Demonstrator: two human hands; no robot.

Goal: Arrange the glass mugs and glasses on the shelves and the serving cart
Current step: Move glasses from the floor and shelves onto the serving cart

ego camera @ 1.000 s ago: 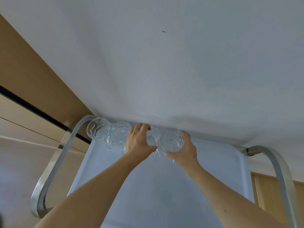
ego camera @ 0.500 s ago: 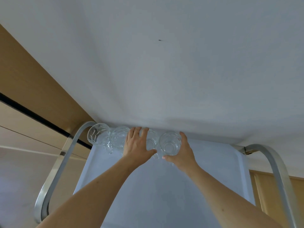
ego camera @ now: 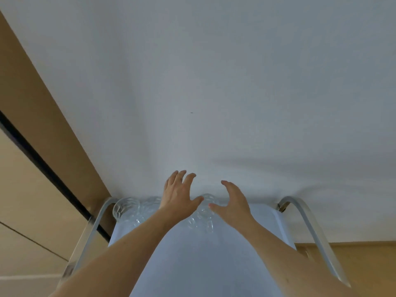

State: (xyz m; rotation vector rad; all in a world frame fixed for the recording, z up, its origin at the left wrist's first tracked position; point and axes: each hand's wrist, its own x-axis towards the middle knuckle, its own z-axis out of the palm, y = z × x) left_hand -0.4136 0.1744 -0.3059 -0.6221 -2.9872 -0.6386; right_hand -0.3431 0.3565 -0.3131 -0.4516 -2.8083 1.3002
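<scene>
Against the white wall (ego camera: 214, 82), both spread hands, left hand (ego camera: 179, 195) and right hand (ego camera: 233, 202), hover over crowded glass mugs (ego camera: 137, 211) on the serving cart (ego camera: 214, 264), so a careless brush could knock them together.

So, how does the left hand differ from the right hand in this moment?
The left hand shows its back, fingers spread straight toward the wall; the right hand turns more on its side, fingers slightly bent. The left hand covers more of the row of glasses than the right hand does. Both are open and hold nothing.
</scene>
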